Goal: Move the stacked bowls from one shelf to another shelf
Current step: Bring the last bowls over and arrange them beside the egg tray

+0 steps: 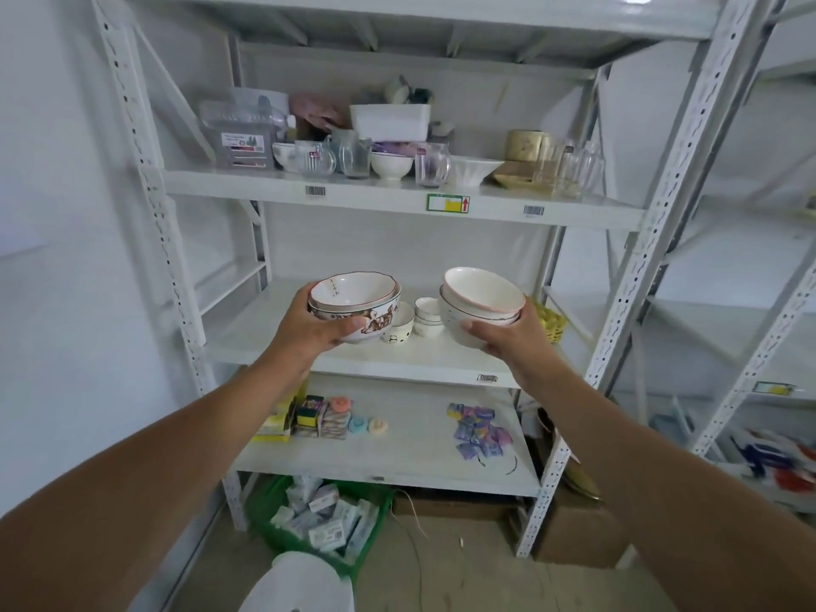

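Carefully: left hand (309, 329) gripping patterned bowl stack (355, 304), right hand (503, 335) gripping white bowl stack (481, 304); tilting risks slipping.

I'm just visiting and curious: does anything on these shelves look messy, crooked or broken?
Nothing looks broken. The purple packets on the lower shelf lie in a loose scattered heap, unlike the tidier items beside them. The pink-rimmed bowl stack in the right hand sits tilted, though gripped.
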`<state>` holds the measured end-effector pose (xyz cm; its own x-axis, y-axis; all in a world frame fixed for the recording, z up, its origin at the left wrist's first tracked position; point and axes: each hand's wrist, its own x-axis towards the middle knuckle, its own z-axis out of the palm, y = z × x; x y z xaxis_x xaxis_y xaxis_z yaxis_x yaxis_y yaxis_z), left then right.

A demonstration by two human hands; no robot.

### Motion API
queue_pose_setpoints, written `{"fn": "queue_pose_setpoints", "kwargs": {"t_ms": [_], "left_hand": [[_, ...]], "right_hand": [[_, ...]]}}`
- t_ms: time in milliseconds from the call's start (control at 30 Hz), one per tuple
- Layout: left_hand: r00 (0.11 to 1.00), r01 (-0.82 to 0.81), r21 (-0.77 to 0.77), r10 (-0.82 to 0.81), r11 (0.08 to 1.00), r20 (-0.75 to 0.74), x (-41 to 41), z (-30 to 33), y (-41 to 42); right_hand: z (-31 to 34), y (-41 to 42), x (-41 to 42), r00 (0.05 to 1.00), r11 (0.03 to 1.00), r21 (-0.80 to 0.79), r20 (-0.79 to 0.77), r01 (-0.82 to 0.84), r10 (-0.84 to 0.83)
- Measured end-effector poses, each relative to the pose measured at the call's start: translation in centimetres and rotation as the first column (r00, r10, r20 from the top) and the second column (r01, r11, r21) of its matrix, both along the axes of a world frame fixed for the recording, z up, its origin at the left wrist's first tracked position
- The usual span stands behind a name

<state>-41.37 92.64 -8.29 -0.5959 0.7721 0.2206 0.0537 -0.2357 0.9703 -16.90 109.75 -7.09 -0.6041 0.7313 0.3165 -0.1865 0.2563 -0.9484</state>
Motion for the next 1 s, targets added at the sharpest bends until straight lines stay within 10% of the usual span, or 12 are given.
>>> {"fn": "queue_pose_setpoints", "kwargs": {"t_ms": [1000], "left_hand": [[0.997,-0.077,-0.040,0.076,0.996,-0.030,-7.8,-13.7,30.7]], "right_hand": [[-15.9,29.2,-12.5,0.939,0.950,-0.047,0.177,0.308,-0.295]]}}
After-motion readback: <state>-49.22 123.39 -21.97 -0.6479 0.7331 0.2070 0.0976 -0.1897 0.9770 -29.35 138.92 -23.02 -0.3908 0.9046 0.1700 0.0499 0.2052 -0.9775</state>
